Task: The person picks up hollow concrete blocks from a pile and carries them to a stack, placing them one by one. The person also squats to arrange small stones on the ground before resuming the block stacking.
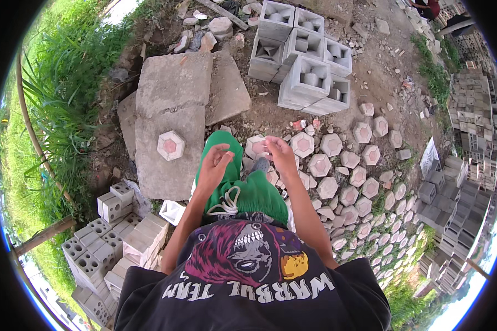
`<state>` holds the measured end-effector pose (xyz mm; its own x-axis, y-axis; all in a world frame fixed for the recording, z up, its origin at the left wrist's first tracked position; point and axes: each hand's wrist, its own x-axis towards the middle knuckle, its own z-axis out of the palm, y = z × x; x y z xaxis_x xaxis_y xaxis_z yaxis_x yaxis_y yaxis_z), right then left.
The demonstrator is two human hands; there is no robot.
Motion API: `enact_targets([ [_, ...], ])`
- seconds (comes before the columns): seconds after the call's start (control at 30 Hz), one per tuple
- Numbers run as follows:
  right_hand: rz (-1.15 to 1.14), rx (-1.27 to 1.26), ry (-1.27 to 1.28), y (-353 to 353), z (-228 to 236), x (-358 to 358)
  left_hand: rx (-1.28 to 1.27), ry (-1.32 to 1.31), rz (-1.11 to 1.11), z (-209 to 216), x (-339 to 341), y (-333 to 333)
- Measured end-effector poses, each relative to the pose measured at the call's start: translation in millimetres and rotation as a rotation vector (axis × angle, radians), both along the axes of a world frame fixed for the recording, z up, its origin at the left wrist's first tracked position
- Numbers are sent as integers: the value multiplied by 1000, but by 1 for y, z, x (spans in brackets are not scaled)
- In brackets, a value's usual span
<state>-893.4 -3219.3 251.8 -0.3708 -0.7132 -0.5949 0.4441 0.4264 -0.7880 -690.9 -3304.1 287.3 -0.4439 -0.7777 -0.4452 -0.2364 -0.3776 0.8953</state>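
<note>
Evidently both hands empty — left hand (214, 163) and right hand (279, 151) held loosely open above hexagonal pavers (337, 171), nothing gripped. One hexagonal paver (170, 145) seen set apart on concrete slab (171, 105); many more left on ground — work judged barely begun.

Dirt ground (370, 71): concrete slabs (171, 99), one hexagonal paver (170, 145) atop; hollow blocks (309, 77), possibly stacked

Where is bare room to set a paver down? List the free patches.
The large concrete slab is bare above and below the lone hexagonal paver. Bare dirt lies right of the stacked hollow blocks. The hexagonal paver path is crowded.
</note>
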Motion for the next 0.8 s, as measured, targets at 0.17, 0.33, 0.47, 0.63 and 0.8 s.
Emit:
enact_targets([
  [0.17,-67,104,-45,-79,-22,-50,97,-62,-73,-27,-60,-87],
  [0.33,-235,193,-99,-156,-66,-97,169,-45,-239,-87,-134,-200],
  [0.47,-400,393,-87,-221,-106,-125,223,-104,-351,-123,-181,-307],
  [0.63,-583,502,-135,-306,-181,-153,110,-209,-523,-208,-243,-422],
  [0.8,-558,552,-282,-393,-299,-169,31,-300,-537,-351,-295,-515],
])
